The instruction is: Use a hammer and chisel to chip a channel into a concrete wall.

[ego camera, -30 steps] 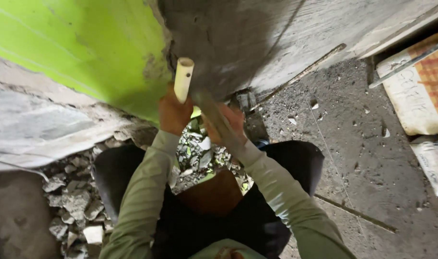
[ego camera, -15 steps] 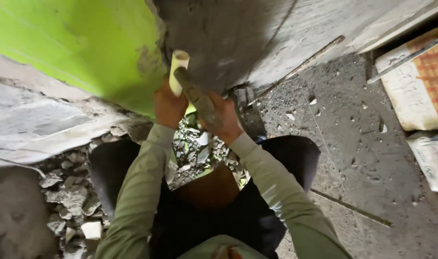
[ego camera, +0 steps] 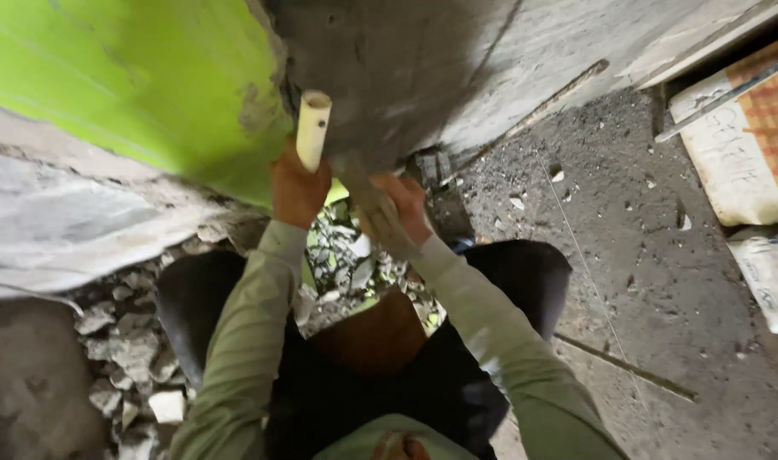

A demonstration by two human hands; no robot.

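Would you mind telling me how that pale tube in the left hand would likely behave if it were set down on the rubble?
The pale tube looks like rigid plastic pipe: it stands straight above the left hand, so probably stiff, not floppy. It appears hollow at the top, so likely light. Being round, it would probably roll or settle unevenly on the broken rubble.

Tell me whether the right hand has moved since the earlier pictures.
Yes. The right hand has dropped away from the pale pipe, lower along the grey wall.
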